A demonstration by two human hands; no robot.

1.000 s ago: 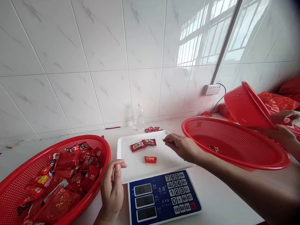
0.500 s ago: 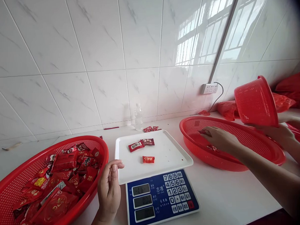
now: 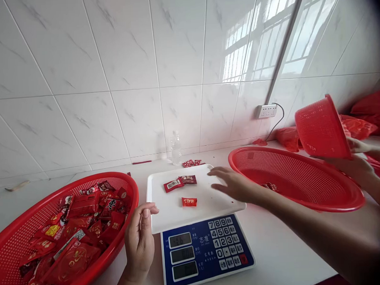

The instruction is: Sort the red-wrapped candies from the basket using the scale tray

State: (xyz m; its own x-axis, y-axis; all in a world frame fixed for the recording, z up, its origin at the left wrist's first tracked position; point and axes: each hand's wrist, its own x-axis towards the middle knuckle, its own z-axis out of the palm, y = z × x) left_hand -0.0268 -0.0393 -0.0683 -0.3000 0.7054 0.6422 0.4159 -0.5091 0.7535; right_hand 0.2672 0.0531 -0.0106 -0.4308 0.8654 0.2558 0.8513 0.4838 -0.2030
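Tray [image 3: 167, 218] is white and shallow, with low raised rim and rounded corners. It lies at the middle of the scene, just beyond the blue panel of the scale [image 3: 209, 250]. On its far part, a red packet with pale label [image 3: 173, 184] and a dark red packet [image 3: 189, 179] meet and partly overlap. Nearer to the person lies a small bright red packet [image 3: 189, 202], apart from these two, with light letters. A few tiny dark bits are on the right part of the tray.

The left hand [image 3: 140, 237] is at the left edge of the tray, its fingers loosely bent and thumb upright, with nothing seen in the grasp. Whether it touches the rim, I cannot tell. The right hand [image 3: 233, 183] is open, with fingers spread above the far right part of the tray.

The left basket [image 3: 134, 190], full of packets, leaves only narrow room, where the left hand is. At right, the right basket [image 3: 303, 167] stands close to the far right edge. Behind the tray are small patterned packets [image 3: 188, 163], a clear bottle [image 3: 175, 149] and the tiled wall [image 3: 133, 119]. Wider room is on the table [image 3: 283, 243], near right. Another person's hands [image 3: 349, 166] hold a tilted small basket [image 3: 322, 129].
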